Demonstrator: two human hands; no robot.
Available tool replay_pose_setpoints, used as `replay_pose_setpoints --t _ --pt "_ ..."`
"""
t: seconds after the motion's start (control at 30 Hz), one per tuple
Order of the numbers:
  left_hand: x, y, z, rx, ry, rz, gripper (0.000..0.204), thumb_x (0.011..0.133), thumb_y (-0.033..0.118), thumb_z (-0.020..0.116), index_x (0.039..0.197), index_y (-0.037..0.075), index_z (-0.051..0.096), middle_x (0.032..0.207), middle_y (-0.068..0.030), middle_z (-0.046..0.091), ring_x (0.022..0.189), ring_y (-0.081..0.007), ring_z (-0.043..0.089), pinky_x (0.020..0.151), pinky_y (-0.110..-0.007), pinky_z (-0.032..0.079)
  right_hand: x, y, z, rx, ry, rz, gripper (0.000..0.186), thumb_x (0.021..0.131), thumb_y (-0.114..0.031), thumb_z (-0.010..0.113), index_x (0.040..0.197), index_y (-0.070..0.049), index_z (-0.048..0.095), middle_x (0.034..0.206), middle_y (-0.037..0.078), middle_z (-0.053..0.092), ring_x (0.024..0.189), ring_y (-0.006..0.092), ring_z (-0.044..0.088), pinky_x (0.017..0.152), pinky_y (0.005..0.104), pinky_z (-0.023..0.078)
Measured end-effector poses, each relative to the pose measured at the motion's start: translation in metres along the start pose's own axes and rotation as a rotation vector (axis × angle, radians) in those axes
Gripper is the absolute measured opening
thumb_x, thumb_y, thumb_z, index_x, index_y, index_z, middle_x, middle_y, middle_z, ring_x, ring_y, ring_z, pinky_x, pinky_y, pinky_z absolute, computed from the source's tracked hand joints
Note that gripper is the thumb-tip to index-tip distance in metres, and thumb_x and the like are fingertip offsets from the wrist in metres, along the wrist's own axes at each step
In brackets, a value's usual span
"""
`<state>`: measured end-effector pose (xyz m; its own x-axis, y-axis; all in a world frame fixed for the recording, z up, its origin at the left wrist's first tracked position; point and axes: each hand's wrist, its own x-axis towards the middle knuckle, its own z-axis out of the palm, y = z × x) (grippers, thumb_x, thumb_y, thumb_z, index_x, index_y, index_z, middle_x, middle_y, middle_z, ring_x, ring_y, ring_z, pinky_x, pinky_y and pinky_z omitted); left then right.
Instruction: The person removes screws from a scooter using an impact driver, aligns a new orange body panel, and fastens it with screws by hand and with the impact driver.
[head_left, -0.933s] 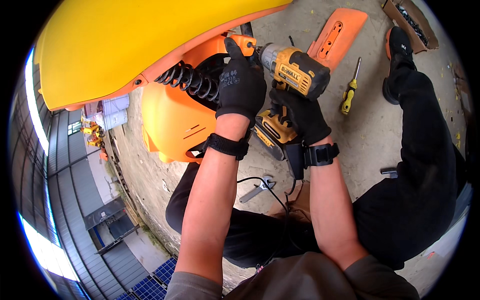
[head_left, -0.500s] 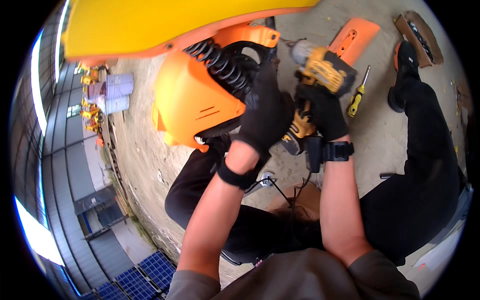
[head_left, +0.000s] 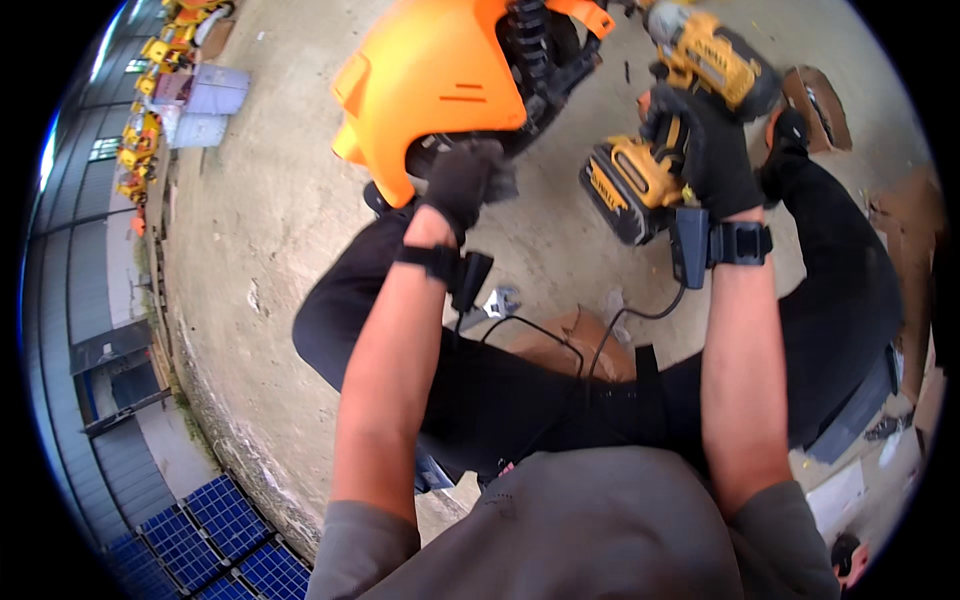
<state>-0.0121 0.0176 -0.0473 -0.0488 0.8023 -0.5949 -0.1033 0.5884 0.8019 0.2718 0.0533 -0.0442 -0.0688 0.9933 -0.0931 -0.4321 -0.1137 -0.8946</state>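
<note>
My right hand (head_left: 712, 150), in a black glove, is wrapped round the handle of a yellow-and-black cordless impact wrench (head_left: 715, 62). The tool's battery (head_left: 617, 195) hangs below the fist, and its nose points up and left. My left hand (head_left: 462, 185), gloved too, is by the lower edge of an orange plastic fender (head_left: 440, 85). Motion blurs its fingers, so their grip is unclear, and I cannot tell whether it touches the fender. Behind the fender a black coil spring (head_left: 530, 45) and part of a dark wheel show.
An adjustable wrench (head_left: 500, 302) lies on the concrete floor between my legs, beside brown cardboard (head_left: 575, 345). An open carton (head_left: 828, 115) of dark parts stands past my right foot. More cardboard (head_left: 912, 215) lies at the right. Blue pallets (head_left: 215, 535) are at the lower left.
My left hand has drawn back from beside the spring to the fender's lower edge. My right hand has moved right with the impact wrench. The view has shifted, and the large yellow panel is out of sight.
</note>
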Motion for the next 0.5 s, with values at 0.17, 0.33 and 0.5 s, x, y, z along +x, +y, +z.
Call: replay_pose_setpoints --t 0.17,0.33,0.5 --pt "0.043 -0.027 -0.001 -0.087 0.048 0.177 0.022 0.093 0.011 0.058 0.11 -0.001 0.056 0.092 -0.0135 0.064 0.074 -0.0217 0.065 0.068 -0.033 0.057 -0.021 -0.034 -0.013 -1.025 -0.304 -0.515 0.021 0.091 -0.008 0.06 0.111 -0.005 0.063 0.094 0.004 0.064 0.082 0.0127 0.063 0.074 0.0237 0.052" --pt "0.06 -0.031 0.005 -0.2 0.082 0.26 0.018 0.094 0.009 0.057 0.108 -0.002 0.057 0.089 -0.0114 0.063 0.071 -0.0184 0.064 0.065 -0.03 0.057 -0.058 -0.04 0.007 -0.512 -0.141 0.055 0.023 0.083 -0.018 0.072 0.096 -0.001 0.064 0.072 0.001 0.06 0.063 0.0082 0.056 0.057 0.0249 0.047" --pt "0.06 -0.033 0.008 -0.098 0.217 0.336 0.016 0.093 0.009 0.06 0.106 -0.001 0.059 0.084 -0.0095 0.064 0.067 -0.0165 0.063 0.062 -0.028 0.057 -0.076 -0.008 0.006 -0.697 -0.206 -0.07 0.028 0.08 -0.021 0.073 0.101 -0.004 0.064 0.088 0.011 0.067 0.082 0.0214 0.065 0.073 0.0335 0.052"
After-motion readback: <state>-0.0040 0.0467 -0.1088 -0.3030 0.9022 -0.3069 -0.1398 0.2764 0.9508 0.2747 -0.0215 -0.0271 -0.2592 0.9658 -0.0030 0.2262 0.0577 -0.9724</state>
